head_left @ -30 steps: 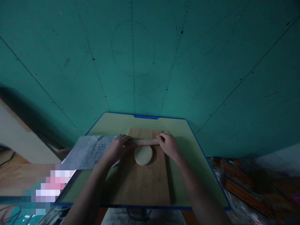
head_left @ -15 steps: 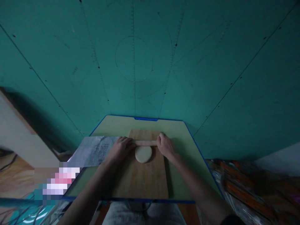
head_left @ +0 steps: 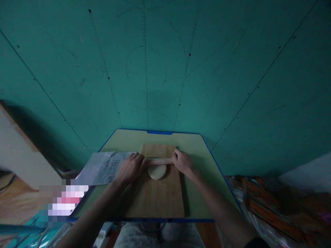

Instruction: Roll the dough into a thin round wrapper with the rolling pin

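A pale wooden rolling pin (head_left: pixel 159 161) lies crosswise over a wooden board (head_left: pixel 160 198). My left hand (head_left: pixel 132 166) is closed around its left end, and my right hand (head_left: pixel 182 161) is wrapped round its right end. Beneath the pin, a flat round piece of dough (head_left: pixel 157 173) rests on the board. The pin covers the dough's far edge; the near part shows. Both ends of the pin are hidden inside my fingers.
The board sits on a small pale table (head_left: pixel 198 193) with a blue edge. A printed sheet (head_left: pixel 102 168) lies at the table's left, partly behind my left hand. A green wall (head_left: pixel 155 86) rises beyond. Plastic-wrapped orange items (head_left: pixel 266 210) are on the floor at right.
The rolling pin has come toward me, from beyond the dough's far edge onto its far part. Both hands moved with it, still holding its ends. The camera view shifted slightly.
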The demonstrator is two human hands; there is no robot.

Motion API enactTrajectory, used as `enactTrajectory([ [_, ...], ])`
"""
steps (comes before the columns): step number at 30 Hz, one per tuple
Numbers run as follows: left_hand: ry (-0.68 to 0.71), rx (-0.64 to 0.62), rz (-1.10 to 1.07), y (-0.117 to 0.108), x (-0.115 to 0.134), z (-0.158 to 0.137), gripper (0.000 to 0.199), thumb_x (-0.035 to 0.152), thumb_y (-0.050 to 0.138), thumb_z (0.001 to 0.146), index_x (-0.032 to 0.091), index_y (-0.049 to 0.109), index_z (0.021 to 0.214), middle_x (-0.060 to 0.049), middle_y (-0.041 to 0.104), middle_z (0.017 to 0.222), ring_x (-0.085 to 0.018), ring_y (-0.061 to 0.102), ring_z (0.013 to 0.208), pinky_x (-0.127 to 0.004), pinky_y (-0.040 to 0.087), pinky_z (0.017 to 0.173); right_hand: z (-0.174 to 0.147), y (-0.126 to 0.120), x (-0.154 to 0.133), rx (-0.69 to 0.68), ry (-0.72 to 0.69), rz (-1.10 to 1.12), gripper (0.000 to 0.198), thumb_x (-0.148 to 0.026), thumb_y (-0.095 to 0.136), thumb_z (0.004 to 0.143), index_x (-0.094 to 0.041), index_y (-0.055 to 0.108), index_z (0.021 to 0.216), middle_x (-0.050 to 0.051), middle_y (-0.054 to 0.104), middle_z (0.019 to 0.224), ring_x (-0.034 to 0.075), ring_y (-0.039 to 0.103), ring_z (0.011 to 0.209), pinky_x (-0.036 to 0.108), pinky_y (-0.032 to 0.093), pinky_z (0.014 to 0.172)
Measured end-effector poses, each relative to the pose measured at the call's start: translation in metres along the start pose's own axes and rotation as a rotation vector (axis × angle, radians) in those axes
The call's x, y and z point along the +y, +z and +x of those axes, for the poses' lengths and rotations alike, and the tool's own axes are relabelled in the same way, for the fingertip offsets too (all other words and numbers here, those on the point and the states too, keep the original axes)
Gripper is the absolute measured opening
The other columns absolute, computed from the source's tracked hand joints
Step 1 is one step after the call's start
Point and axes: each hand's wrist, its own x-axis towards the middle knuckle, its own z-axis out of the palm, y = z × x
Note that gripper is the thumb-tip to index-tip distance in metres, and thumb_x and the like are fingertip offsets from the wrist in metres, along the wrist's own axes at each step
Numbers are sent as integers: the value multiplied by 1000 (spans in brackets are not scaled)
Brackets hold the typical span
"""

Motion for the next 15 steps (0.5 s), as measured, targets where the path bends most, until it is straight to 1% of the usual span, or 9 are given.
enactTrajectory([
  [2,-106,-94,92,-6,6,7,43,36,30,103,18,67,93,-10,71,94,-22,68,89,-31,48,78,1,0,-1,-7,-1,-8,27,-26,43,101,-21,69,95,7,75,91,17,63,76,29,27,61],
  [4,-192,-150,153,-11,10,15,45,34,26,103,18,68,98,-12,72,98,-22,69,89,-31,47,75,2,0,-3,-13,5,-19,27,-26,44,101,-20,70,95,8,75,92,18,64,77,30,27,61],
  [5,-214,-167,168,-12,11,18,45,33,27,103,17,69,99,-13,73,99,-23,70,89,-31,47,74,3,0,-3,-16,7,-24,27,-26,44,101,-20,70,95,8,75,93,18,65,78,30,28,61],
  [8,-222,-206,177,-14,10,26,42,35,33,99,17,71,93,-13,75,97,-25,71,86,-31,46,70,7,-2,-4,-23,9,-35,30,-26,42,102,-21,71,96,8,76,95,19,66,79,30,30,62],
  [10,-222,-226,180,-14,8,30,42,38,36,98,18,72,89,-14,76,96,-26,72,87,-32,46,70,9,-3,-4,-25,13,-42,32,-26,39,103,-21,71,99,9,76,97,19,66,81,29,32,63],
  [15,-216,-249,185,-10,4,34,42,32,34,98,15,72,93,-17,76,100,-27,72,93,-34,47,76,13,-5,-4,-47,1,-56,32,-28,42,102,-21,73,97,9,76,98,19,68,84,28,36,67],
])
